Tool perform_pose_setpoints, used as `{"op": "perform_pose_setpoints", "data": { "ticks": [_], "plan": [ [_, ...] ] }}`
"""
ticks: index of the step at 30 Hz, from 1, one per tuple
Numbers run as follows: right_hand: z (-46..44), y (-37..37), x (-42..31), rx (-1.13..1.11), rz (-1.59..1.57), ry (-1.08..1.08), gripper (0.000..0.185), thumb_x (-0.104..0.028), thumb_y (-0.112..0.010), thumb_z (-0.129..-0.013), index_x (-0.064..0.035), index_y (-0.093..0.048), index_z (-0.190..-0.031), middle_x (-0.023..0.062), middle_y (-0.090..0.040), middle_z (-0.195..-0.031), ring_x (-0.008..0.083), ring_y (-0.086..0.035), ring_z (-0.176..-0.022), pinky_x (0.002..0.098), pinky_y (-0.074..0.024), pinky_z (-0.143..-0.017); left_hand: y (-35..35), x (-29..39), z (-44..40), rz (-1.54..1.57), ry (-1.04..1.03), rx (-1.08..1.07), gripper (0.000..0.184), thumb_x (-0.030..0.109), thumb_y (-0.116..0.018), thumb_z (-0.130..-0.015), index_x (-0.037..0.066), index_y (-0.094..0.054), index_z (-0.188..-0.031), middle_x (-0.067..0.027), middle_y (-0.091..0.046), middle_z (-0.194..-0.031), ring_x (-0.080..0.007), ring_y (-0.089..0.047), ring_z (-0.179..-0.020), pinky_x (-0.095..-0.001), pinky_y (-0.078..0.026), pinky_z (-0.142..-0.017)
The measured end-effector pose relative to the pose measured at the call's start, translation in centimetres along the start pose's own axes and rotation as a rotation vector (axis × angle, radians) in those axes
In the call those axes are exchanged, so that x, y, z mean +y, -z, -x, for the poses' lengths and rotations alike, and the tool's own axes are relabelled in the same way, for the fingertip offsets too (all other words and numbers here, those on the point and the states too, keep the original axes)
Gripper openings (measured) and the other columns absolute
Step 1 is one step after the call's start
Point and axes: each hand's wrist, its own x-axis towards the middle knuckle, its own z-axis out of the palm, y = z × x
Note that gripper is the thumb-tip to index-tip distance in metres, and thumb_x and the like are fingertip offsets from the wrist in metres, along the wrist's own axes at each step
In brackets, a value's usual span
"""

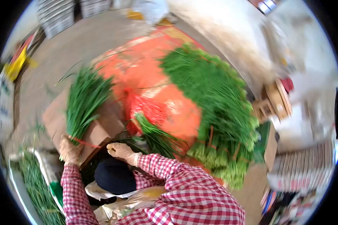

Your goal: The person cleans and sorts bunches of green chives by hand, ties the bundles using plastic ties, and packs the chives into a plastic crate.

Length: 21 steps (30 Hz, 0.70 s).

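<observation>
A bunch of long green stalks point(84, 101) lies across a brown box point(105, 129), its leafy ends pointing away. My left hand point(70, 150), in a light glove, grips the bunch at its near end. A thin red tie point(87, 143) runs from the bunch toward the right. My right hand point(121, 152), also gloved, is closed near the box's right corner, just past the tie's visible end; whether it pinches anything is too small to tell. A smaller loose bunch point(154, 133) lies to the right beside red netting point(146, 108).
An orange sheet point(142, 56) covers the floor ahead. Many tied green bunches point(218, 97) are piled on its right side. A white-rimmed tub point(41, 165) of greens stands at the lower left. Stacked crates point(56, 17), cardboard boxes point(276, 101) and a stack of trays point(302, 165) stand farther out.
</observation>
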Motion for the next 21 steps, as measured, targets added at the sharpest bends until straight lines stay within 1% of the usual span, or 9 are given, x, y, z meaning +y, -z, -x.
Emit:
{"op": "perform_pose_setpoints", "data": {
  "ticks": [2,3,9,12,15,17,19,20,21],
  "plan": [
    [1.4,-0.3,0.5,-0.038,0.135,-0.228,0.017,-0.024,-0.052,-0.079,-0.0110,-0.062,-0.085,0.0172,-0.063,-0.089,0.0354,-0.060,-0.085,0.0426,-0.0464,-0.072,0.3,0.4,-0.1,-0.051,-0.030,0.050,0.074,0.034,-0.084,-0.056,0.003,-0.045,-0.111,-0.0183,-0.058,-0.101,-0.0344,-0.056,-0.098,-0.0422,-0.047,-0.082],
    [2.7,-0.8,0.7,0.079,0.020,-0.055,0.016,-0.022,-0.052,-0.078,-0.0087,-0.061,-0.080,0.0172,-0.062,-0.081,0.0360,-0.060,-0.081,0.0432,-0.0460,-0.070,0.7,0.7,-0.3,-0.078,0.014,0.022,0.075,0.034,-0.084,-0.055,0.002,-0.045,-0.111,-0.0193,-0.057,-0.104,-0.0346,-0.056,-0.101,-0.0421,-0.047,-0.084],
    [6.1,1.5,-3.2,0.171,0.137,0.042,0.017,-0.019,-0.056,-0.079,-0.0027,-0.060,-0.082,0.0171,-0.063,-0.084,0.0360,-0.060,-0.083,0.0450,-0.0464,-0.072,4.5,2.4,-0.6,-0.123,-0.076,-0.080,0.072,0.029,-0.085,-0.055,-0.001,-0.047,-0.109,-0.0191,-0.061,-0.098,-0.0371,-0.059,-0.094,-0.0418,-0.049,-0.081],
    [8.0,3.9,-6.1,0.258,0.301,0.173,0.022,-0.021,-0.058,-0.079,-0.0020,-0.058,-0.090,0.0161,-0.063,-0.085,0.0360,-0.061,-0.082,0.0456,-0.0471,-0.075,6.2,2.0,-1.9,-0.291,-0.312,-0.050,0.060,0.019,-0.074,-0.062,-0.002,-0.046,-0.111,-0.0204,-0.056,-0.104,-0.0356,-0.054,-0.102,-0.0434,-0.043,-0.087],
    [9.7,8.8,-10.7,0.364,0.320,0.497,0.061,-0.026,-0.062,-0.076,-0.0036,-0.042,-0.129,0.0158,-0.053,-0.115,0.0332,-0.052,-0.105,0.0435,-0.0428,-0.088,12.0,7.5,1.1,-0.637,-0.612,-0.001,0.059,0.027,-0.070,-0.067,-0.005,-0.045,-0.111,-0.0221,-0.052,-0.108,-0.0345,-0.050,-0.105,-0.0440,-0.038,-0.093],
    [10.3,12.6,-12.5,0.473,0.478,0.636,0.096,-0.042,-0.074,-0.061,-0.0034,-0.030,-0.137,0.0151,-0.041,-0.132,0.0318,-0.041,-0.120,0.0459,-0.0313,-0.101,15.7,10.6,3.0,-0.629,-0.739,-0.137,0.062,0.026,-0.063,-0.072,-0.008,-0.041,-0.119,-0.0221,-0.047,-0.114,-0.0351,-0.043,-0.111,-0.0452,-0.030,-0.099],
    [11.0,16.3,-12.3,0.293,0.350,0.556,0.115,-0.045,-0.080,-0.049,-0.0029,-0.025,-0.140,0.0178,-0.035,-0.138,0.0331,-0.032,-0.129,0.0483,-0.0262,-0.105,18.2,13.2,5.2,-0.698,-1.288,0.240,0.058,0.020,-0.058,-0.076,-0.009,-0.039,-0.122,-0.0223,-0.048,-0.112,-0.0354,-0.045,-0.108,-0.0450,-0.032,-0.098],
    [11.0,17.7,-11.3,0.124,0.281,0.512,0.124,-0.048,-0.082,-0.044,-0.0032,-0.021,-0.142,0.0217,-0.033,-0.138,0.0339,-0.030,-0.131,0.0460,-0.0231,-0.108,19.7,15.1,6.7,-0.665,-1.293,0.192,0.055,0.013,-0.057,-0.075,-0.003,-0.039,-0.125,-0.0174,-0.047,-0.117,-0.0325,-0.044,-0.114,-0.0469,-0.030,-0.103],
    [11.1,17.8,-8.8,0.030,0.089,0.527,0.113,-0.040,-0.082,-0.055,-0.0054,-0.021,-0.142,0.0197,-0.043,-0.132,0.0292,-0.043,-0.123,0.0396,-0.0329,-0.104,20.7,16.6,7.3,-0.676,-1.298,0.194,0.055,0.013,-0.057,-0.075,-0.003,-0.039,-0.125,-0.0174,-0.047,-0.117,-0.0325,-0.044,-0.114,-0.0469,-0.030,-0.103]
  ]
}}
